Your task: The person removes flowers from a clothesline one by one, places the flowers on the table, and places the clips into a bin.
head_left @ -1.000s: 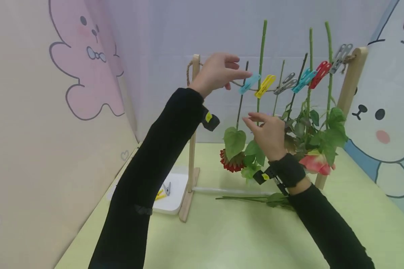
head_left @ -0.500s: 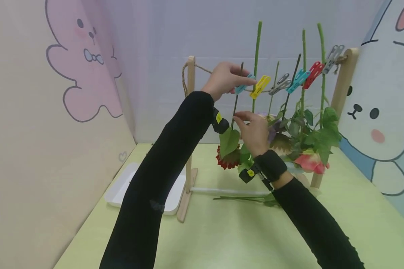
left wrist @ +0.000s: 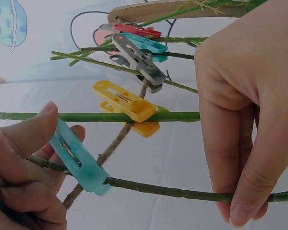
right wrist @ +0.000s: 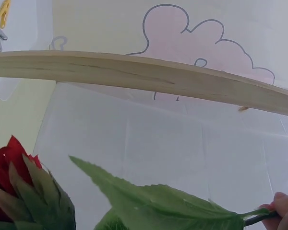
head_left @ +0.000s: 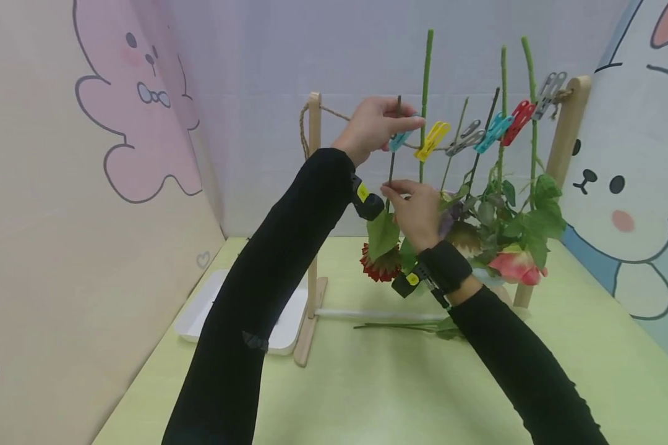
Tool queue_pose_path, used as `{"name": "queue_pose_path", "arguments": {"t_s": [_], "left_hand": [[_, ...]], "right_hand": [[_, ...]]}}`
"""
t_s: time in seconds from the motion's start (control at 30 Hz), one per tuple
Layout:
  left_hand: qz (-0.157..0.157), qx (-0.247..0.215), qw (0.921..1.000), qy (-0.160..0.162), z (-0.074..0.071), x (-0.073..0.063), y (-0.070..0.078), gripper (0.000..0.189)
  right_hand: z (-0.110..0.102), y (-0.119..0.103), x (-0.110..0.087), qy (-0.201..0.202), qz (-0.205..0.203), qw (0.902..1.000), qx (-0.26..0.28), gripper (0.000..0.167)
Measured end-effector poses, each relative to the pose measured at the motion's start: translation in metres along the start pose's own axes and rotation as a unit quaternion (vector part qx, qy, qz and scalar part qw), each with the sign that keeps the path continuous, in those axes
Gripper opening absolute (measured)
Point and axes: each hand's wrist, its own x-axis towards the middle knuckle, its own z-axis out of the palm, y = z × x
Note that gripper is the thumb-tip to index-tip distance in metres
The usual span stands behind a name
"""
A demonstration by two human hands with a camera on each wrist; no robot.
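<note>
My left hand [head_left: 367, 127] pinches a light blue clothespin [left wrist: 79, 160] between thumb and fingers, near the left part of a twine line [left wrist: 116, 143]. A dark green stem [left wrist: 153, 188] passes through the clothespin's jaws where it meets the twine. Below it, my right hand [head_left: 420, 213] pinches that same stem with thumb and fingertips. The stem belongs to a red flower [head_left: 381, 266] hanging head down, with a broad green leaf [right wrist: 153, 206] near the right fingertips [right wrist: 283, 211]. Beside it, a yellow clothespin [left wrist: 125, 101] clips a thicker bright green stem [left wrist: 86, 117].
Grey, turquoise and red clothespins [head_left: 519, 122] hold more upside-down flowers, including a pink rose [head_left: 518, 266]. A wooden post [head_left: 314, 204] carries the twine at left. A white tray [head_left: 195, 312] stands beyond the left forearm. Loose stems [head_left: 395, 326] lie on the table.
My left hand has closed onto the light blue clothespin. My right hand has moved left to the red flower's stem and now pinches it.
</note>
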Motion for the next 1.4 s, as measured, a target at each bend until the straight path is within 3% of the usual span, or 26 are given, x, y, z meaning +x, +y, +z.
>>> {"name": "queue_pose_path", "arguments": {"t_s": [0.27, 0.5, 0.57, 0.7, 0.87, 1.0, 1.13, 1.27, 1.4], "left_hand": [[-0.003, -0.04, 0.9985, 0.037, 0.001, -0.001, 0.003, 0.014], [-0.027, -0.092, 0.9936, 0.06, -0.003, -0.013, 0.016, 0.016], [-0.023, -0.094, 0.9934, 0.061, -0.005, -0.009, 0.013, 0.02], [-0.007, -0.096, 0.9936, 0.059, -0.012, -0.006, 0.012, 0.024], [0.025, -0.094, 0.9939, 0.053, -0.021, -0.016, 0.015, 0.025], [0.055, -0.07, 0.9953, 0.038, -0.029, -0.031, 0.014, 0.026], [0.078, -0.021, 0.9962, 0.031, -0.04, -0.051, 0.008, 0.022], [0.067, 0.022, 0.9971, 0.029, -0.051, -0.075, -0.011, 0.019], [0.034, 0.079, 0.9963, 0.006, -0.059, -0.101, -0.044, 0.02]], "right_hand": [[-0.003, -0.005, 0.001, -0.01, -0.031, 0.9991, -0.027, 0.021], [-0.003, -0.007, -0.005, -0.056, 0.012, 0.9943, -0.089, 0.022], [-0.004, -0.006, -0.008, -0.063, 0.005, 0.9937, -0.092, 0.022], [-0.006, -0.004, -0.016, -0.084, -0.039, 0.9908, -0.098, 0.021], [-0.01, -0.004, -0.03, -0.078, -0.115, 0.9794, -0.146, 0.022], [-0.018, -0.005, -0.044, -0.094, -0.182, 0.9604, -0.189, 0.02], [-0.029, -0.004, -0.06, -0.133, -0.242, 0.9329, -0.231, 0.014], [-0.038, 0.007, -0.078, -0.15, -0.308, 0.8934, -0.291, 0.007], [-0.042, 0.028, -0.097, -0.162, -0.354, 0.8527, -0.348, 0.009]]}}
